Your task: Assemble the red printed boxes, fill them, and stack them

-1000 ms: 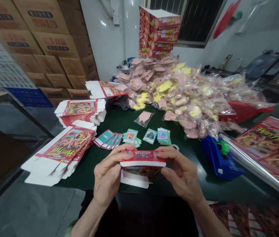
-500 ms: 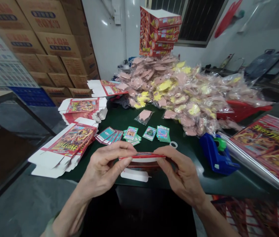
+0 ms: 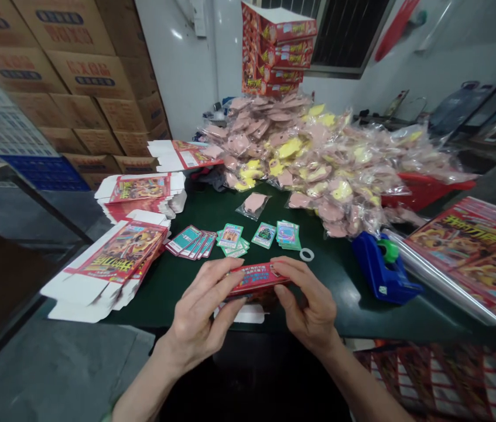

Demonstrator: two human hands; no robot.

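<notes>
As the left grip (image 3: 201,316) and right grip (image 3: 307,305) clench a red printed cardboard box (image 3: 259,278), it sits between them above the dark green counter (image 3: 212,217) | a white cardboard flap (image 3: 243,315) juts below the grips | risk: uneven pressure could crease the flap or let the box slip

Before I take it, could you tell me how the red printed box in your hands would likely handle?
The red printed box is probably light and fairly stiff, being thin card, though squeezing could dent it; its white flap likely bends easily.

Cards (image 3: 231,235) lie on the table (image 3: 160,293), behind the hands (image 3: 206,310).
</notes>
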